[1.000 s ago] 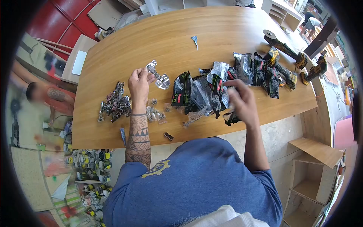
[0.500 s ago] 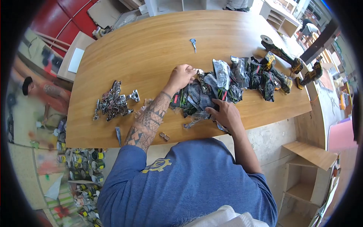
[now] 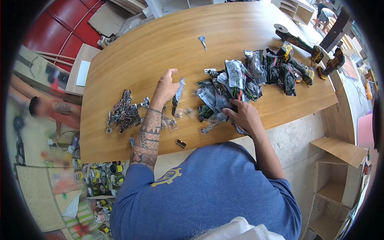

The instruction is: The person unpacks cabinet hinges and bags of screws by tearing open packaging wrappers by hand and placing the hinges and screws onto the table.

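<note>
My left hand (image 3: 167, 85) is left of the pile of packets, its index finger stretched and its thumb apart. Close by its thumb a narrow plastic packet (image 3: 178, 96) stands at a slant; whether they touch is unclear. My right hand (image 3: 245, 117) lies over the near right side of the pile of grey and black plastic packets (image 3: 216, 96), fingers spread on the wrappers. A metal hinge (image 3: 210, 71) shows at the pile's far left edge. Small clear bags of screws (image 3: 173, 125) lie near my left forearm.
A heap of metal hinges (image 3: 125, 114) lies at left. One loose metal piece (image 3: 181, 143) is by the near edge. Cordless power tools (image 3: 298, 46) lie at right. A wrapper scrap (image 3: 203, 42) sits farther back. Another person (image 3: 60, 108) is at far left.
My left hand has moved left, away from the pile and the hinge there. A narrow packet now stands apart beside it, and small screw bags have come into view. My right hand stays on the pile.
</note>
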`<state>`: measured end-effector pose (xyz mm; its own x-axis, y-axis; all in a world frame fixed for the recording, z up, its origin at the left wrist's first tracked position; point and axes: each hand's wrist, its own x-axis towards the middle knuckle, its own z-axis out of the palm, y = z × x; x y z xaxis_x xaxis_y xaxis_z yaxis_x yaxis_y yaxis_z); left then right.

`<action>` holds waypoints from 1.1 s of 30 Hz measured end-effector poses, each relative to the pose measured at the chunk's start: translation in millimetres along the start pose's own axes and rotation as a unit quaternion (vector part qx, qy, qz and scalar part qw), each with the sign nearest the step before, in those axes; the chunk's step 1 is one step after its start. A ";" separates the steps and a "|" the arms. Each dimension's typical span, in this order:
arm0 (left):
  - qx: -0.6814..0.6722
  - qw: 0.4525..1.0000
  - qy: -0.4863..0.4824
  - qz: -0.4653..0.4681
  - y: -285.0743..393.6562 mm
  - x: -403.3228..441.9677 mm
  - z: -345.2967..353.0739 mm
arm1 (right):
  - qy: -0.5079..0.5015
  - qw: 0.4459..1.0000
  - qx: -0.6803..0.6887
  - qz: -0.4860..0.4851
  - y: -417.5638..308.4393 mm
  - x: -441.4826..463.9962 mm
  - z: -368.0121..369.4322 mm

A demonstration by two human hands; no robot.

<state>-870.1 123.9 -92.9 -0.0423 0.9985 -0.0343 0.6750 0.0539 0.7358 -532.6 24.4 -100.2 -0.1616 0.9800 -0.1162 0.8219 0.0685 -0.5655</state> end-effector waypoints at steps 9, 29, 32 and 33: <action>0.116 0.925 0.207 0.297 36.8 11.8 1.2 | 0.000 1.000 0.012 -0.008 3.9 2.7 8.3; 0.104 0.981 0.076 0.146 2.5 -72.9 -32.6 | -0.012 0.937 0.341 -0.072 24.9 -11.7 -63.3; 0.075 0.996 -0.020 0.047 -5.5 -100.1 -50.6 | 0.121 0.881 0.455 -0.043 22.9 -5.3 -84.6; 0.075 0.996 -0.018 0.044 -5.2 -104.7 -52.5 | 0.132 0.864 0.484 -0.023 16.7 -0.7 -87.7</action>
<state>-907.8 18.7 -57.6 0.0461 0.9989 -0.0005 0.7778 -0.0356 0.6275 -470.9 41.3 -37.9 0.0535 0.9976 0.0433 -0.0460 0.0458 -0.9979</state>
